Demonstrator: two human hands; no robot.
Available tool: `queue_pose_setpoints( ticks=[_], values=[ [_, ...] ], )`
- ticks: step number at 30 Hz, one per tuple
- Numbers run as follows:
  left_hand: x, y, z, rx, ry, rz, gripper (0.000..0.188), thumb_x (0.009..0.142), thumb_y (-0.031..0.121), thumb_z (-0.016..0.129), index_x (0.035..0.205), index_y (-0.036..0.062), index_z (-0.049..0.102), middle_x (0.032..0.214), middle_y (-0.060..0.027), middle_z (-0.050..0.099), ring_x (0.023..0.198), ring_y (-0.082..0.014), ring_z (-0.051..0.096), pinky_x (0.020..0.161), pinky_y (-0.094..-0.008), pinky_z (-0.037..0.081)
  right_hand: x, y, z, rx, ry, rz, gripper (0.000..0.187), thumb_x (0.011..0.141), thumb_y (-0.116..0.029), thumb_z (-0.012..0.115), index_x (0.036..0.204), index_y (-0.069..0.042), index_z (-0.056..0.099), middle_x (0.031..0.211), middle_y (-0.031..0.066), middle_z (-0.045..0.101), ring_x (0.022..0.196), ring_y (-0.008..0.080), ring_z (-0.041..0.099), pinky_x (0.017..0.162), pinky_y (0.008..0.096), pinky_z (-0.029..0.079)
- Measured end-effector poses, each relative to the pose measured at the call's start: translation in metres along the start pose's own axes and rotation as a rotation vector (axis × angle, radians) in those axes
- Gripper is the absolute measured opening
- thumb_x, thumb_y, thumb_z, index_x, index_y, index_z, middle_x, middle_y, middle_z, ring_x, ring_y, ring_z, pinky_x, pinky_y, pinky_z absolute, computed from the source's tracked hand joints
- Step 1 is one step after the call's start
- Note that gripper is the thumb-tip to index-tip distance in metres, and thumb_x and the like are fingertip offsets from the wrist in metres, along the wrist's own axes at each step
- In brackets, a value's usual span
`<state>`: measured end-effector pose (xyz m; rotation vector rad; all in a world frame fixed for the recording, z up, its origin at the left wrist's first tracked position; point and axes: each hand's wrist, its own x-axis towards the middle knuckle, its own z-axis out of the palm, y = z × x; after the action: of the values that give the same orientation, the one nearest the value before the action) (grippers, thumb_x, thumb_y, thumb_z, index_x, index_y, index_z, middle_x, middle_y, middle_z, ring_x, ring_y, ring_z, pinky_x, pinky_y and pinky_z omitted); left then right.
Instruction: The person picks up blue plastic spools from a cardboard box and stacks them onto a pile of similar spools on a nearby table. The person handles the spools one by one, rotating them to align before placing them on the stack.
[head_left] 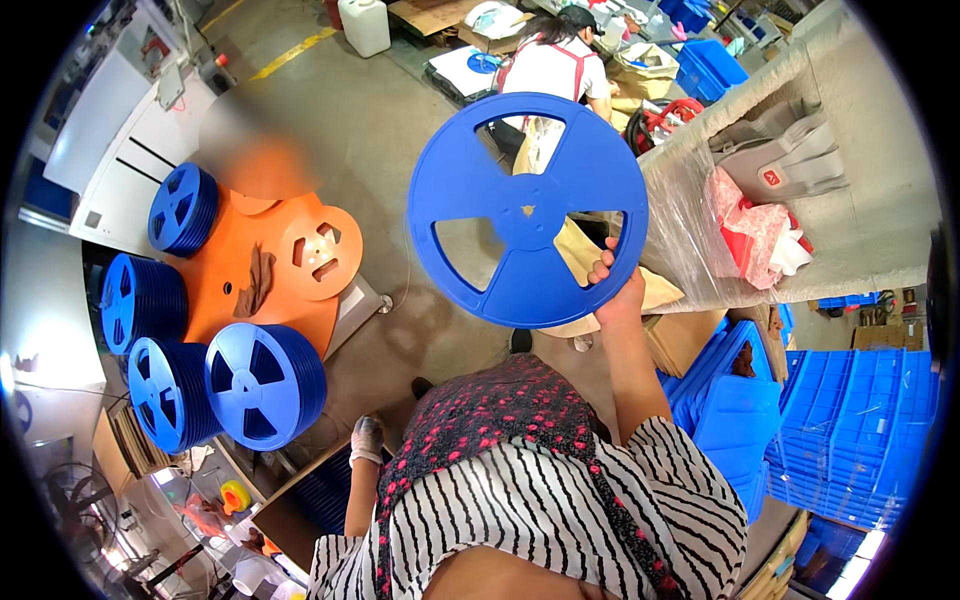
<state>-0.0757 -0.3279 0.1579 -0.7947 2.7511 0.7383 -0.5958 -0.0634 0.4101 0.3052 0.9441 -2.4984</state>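
Observation:
My right hand (622, 293) grips the rim of a large blue plastic reel flange (528, 275), with fingers curled through one of its cut-out windows. The flange is raised in front of me, its round face toward me, with windows around a small centre hole. Low at my left side is my left hand (367, 438), in a pale, thin glove, near an open carton (283, 520) holding dark blue discs. Its fingers are too small and bunched to read. Stacks of blue reel flanges (265, 385) stand to the left, around an orange work surface (205, 285).
An orange disc with cut-outs (327, 252) and a brown cloth (258, 280) lie on the orange surface. A person in a white top (555, 70) bends over ahead. Stacked blue crates (850, 430) stand at the right, below a wrapped ledge (880, 230). A white jug (364, 27) sits on the floor.

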Motion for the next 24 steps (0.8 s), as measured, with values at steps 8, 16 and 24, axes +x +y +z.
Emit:
queue_pose_setpoints(
  ticks=[8,16,24],
  values=[
    [0.066,0.115,0.018,-0.734,-0.151,-0.319,0.016,0.085,0.016,0.054,0.100,0.0084,0.056,0.084,-0.0039,0.058,0.080,-0.0181,0.057,0.074,-0.0323,0.047,0.056,-0.090,-0.067,-0.160,0.071,-0.228,0.032,0.097,-0.030,0.041,0.103,-0.003,0.057,0.072,0.0032,0.053,0.056,0.0139,0.051,0.050,0.0263,0.041],
    [0.127,0.247,0.017,-1.205,-0.139,-0.793,0.036,0.093,0.023,0.054,0.125,0.0063,0.054,0.099,-0.0031,0.061,0.084,-0.0139,0.056,0.075,-0.0274,0.048,0.113,-0.177,-0.125,-1.175,0.058,-0.423,0.030,0.097,-0.021,0.048,0.090,0.004,0.063,0.074,0.0054,0.058,0.054,0.0076,0.051,0.050,0.0214,0.041],
    [0.234,0.382,-0.096,-0.866,-0.058,-0.171,0.039,0.093,0.014,0.052,0.128,-0.0021,0.049,0.126,-0.0184,0.056,0.119,-0.0263,0.053,0.100,-0.0327,0.040,0.070,-0.113,-0.059,-0.804,-0.114,-0.077,0.018,0.097,-0.015,0.047,0.108,-0.001,0.051,0.086,0.0028,0.053,0.079,0.0096,0.053,0.076,0.0233,0.044]
  ],
)
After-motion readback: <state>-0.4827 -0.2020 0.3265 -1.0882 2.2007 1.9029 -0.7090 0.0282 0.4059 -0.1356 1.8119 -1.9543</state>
